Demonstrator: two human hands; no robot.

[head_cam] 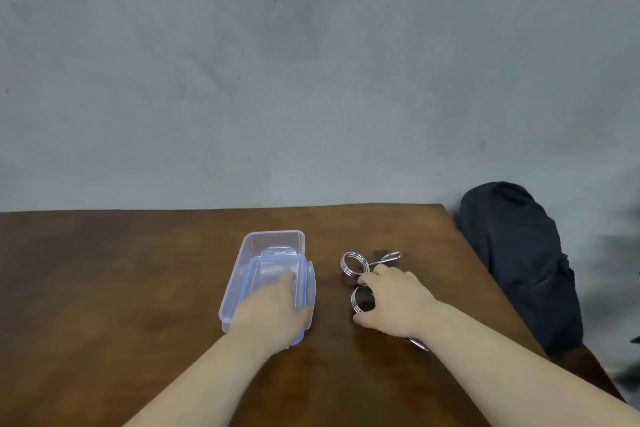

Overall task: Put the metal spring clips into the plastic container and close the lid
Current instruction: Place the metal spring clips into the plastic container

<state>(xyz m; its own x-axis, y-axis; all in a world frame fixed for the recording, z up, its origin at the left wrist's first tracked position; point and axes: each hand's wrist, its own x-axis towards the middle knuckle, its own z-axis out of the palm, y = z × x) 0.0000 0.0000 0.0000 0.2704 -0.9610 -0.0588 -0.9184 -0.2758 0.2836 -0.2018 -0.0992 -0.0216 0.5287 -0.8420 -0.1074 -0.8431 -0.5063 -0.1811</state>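
Note:
A clear plastic container [273,242] stands on the brown wooden table, its far end uncovered. Its blue-rimmed lid [310,282] lies askew over the near part of the box. My left hand [273,308] lies on that lid, fingers flat on top and thumb at its right edge. To the right lie two metal spring clips. The far clip [353,263] rests free on the table with its handles pointing right. My right hand [394,305] curls over the near clip [363,300], with thumb and forefinger around its coil. One handle tip pokes out under my wrist.
The table [121,288] ends at a grey wall behind and at a slanting right edge. A dark bag or cloth bundle [519,263] sits just beyond that right edge.

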